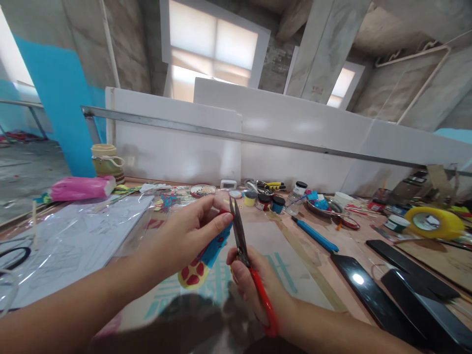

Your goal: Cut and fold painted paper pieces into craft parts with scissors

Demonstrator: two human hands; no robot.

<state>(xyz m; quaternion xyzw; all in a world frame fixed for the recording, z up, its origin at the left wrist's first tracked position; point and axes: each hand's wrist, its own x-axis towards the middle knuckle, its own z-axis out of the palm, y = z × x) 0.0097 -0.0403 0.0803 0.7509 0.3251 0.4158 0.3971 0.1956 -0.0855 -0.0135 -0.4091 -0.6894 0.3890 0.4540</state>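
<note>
The small blue, red and yellow decorated piece (214,251) is pinched in the fingers (220,223) of the left hand (197,228), above the tabletop (258,212). By the right hand (254,280), the red-handled metal scissors (241,246) are grasped, blades beside the left fingertips. Beneath, a white sheet with turquoise markings (275,236) is seen; beyond, small paint jars (277,204) are lined up.

Scissors' (268,312) handles red; tape roll (452,225) yel.
</note>
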